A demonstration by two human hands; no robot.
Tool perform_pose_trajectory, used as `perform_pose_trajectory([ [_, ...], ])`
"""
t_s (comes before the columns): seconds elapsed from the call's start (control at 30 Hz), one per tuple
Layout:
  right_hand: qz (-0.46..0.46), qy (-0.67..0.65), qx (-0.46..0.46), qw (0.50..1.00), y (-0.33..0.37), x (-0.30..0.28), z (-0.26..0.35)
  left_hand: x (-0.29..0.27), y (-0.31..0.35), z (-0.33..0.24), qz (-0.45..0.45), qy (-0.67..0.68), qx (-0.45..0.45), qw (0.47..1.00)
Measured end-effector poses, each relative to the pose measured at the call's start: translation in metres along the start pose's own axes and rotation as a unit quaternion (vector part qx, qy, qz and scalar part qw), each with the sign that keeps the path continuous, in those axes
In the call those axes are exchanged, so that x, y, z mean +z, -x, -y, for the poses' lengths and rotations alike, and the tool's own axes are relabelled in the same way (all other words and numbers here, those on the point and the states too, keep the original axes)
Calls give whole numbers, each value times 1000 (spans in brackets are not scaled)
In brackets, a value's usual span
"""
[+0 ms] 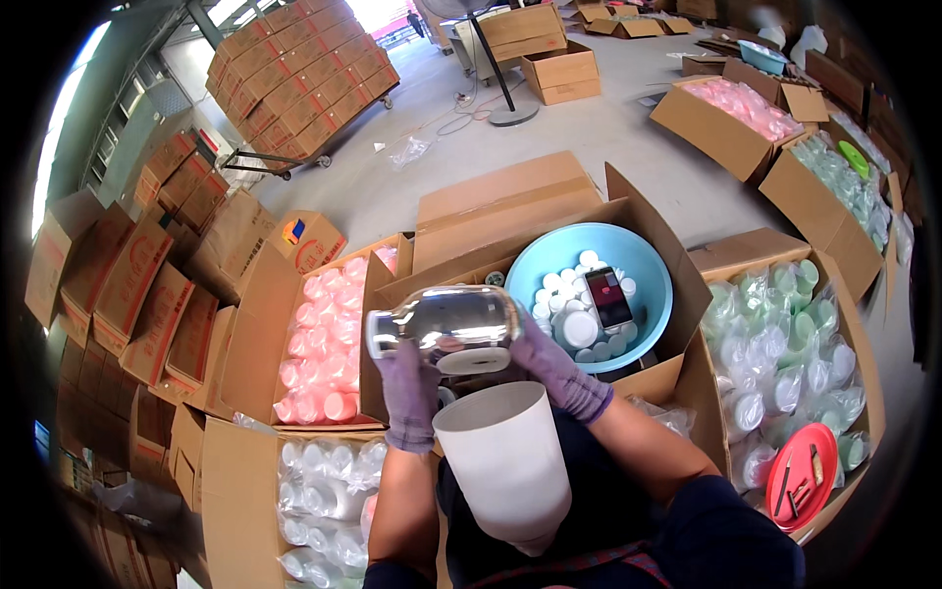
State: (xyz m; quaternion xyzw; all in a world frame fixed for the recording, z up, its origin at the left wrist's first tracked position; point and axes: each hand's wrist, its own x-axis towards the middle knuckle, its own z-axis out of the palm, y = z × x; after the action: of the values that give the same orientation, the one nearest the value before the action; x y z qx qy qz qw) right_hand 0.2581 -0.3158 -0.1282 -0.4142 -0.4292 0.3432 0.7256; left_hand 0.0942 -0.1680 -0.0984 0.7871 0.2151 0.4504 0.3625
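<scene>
Both hands wear purple-grey gloves and hold a shiny silver flask liner [456, 319] lying sideways above my lap. My left hand [407, 388] is wrapped round its left end, and my right hand [551, 365] grips the right end. Just below it, between my forearms, is a white flask shell [505, 461], its wide opening facing up and away, its narrow end toward me. Beyond the right hand, a light blue basin [643, 260] in a carton holds white caps [564, 294] and a dark phone [608, 297].
Open cartons surround me: pink bagged pieces [324, 344] at left, clear-bagged white ones [329, 501] near left, pale green ones [785, 344] at right. A red tray [803, 476] with small tools rests on the right carton. Stacked boxes [294, 79] stand on a trolley behind; a fan stand [512, 113] is farther back.
</scene>
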Motion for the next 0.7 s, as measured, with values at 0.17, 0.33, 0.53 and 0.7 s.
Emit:
perform_pose_trajectory([
  [0.17, -73, -306, 134, 940, -7, -53, -4, -57, 40, -36, 188, 269, -207, 922],
  [0.33, 20, -195, 140, 970, 4, -108, 25, -46, 106, -78, 329, 236, -195, 894],
  [0.53, 154, 90, 125, 976, 58, -122, 114, -34, 159, -104, 273, 66, -105, 954],
  [0.7, 81, 157, 151, 973, 188, -100, 84, -93, 213, -79, 193, 64, -91, 975],
])
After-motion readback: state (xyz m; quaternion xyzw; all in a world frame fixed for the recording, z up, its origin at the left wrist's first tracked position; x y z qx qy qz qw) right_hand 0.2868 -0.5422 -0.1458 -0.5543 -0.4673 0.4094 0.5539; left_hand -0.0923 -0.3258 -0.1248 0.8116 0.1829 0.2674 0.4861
